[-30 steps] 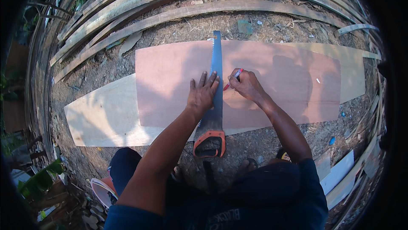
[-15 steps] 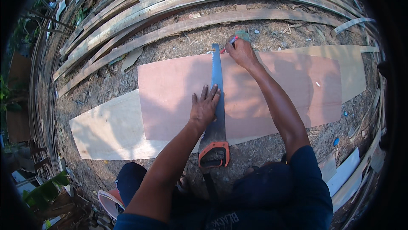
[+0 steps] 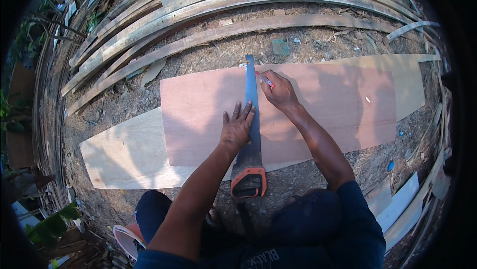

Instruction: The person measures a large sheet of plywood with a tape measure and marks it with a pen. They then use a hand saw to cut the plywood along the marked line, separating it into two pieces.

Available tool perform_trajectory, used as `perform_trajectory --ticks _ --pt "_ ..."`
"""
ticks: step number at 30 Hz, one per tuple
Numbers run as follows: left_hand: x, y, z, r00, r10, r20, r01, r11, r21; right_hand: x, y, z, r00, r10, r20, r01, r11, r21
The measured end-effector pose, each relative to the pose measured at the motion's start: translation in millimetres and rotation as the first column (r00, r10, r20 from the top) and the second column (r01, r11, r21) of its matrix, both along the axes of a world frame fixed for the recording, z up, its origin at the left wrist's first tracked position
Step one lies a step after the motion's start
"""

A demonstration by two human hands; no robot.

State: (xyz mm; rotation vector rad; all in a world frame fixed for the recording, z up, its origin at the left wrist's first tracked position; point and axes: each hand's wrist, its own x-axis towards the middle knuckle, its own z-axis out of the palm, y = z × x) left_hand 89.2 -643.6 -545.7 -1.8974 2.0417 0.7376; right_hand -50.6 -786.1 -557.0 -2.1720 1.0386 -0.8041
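Observation:
A hand saw with an orange and black handle lies across a reddish plywood sheet, its blade pointing away from me and its handle past the sheet's near edge. My left hand rests flat on the blade and the plywood beside it, fingers spread. My right hand grips a red and white pen, with its tip close to the blade's right edge near the far end. Under the reddish sheet lies a paler plywood sheet, showing at the left and far right.
Long timber boards lie across the ground beyond the sheets. A small white stick rests on the plywood's right part. Off-cut strips lie at the lower right, and a pale bucket stands near my left knee.
My right hand has moved nearer to me with the pen, from the plywood's far edge down along the saw blade. My left hand stays pressed on the saw.

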Motion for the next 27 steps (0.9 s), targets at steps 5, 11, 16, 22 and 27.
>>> perform_trajectory --ticks 5,11,16,22,27 --pt "0.0 -1.5 -2.0 1.000 0.019 0.012 -0.019 1.000 0.011 -26.9 68.2 10.5 0.998 0.032 0.047 -0.033 0.999 0.025" --pt "-5.0 -3.3 -9.4 0.998 0.065 0.006 -0.065 0.998 0.002 -113.4 160.2 23.9 0.998 -0.064 -0.005 0.061 0.920 0.388" --pt "-8.5 -1.0 -14.4 0.999 0.034 -0.003 -0.034 0.998 -0.046 -225.6 249.7 35.6 0.866 -0.492 -0.089 0.418 0.615 0.669" --pt "-6.4 -0.8 -15.6 0.999 0.033 0.014 -0.032 0.998 -0.061 -333.2 313.4 55.4 0.407 -0.644 -0.648 0.911 0.332 0.243" --pt "2.5 -7.5 -9.5 0.999 -0.037 0.004 0.037 0.996 -0.080 -333.7 282.7 48.0 0.288 -0.754 -0.590 0.906 0.414 -0.087"
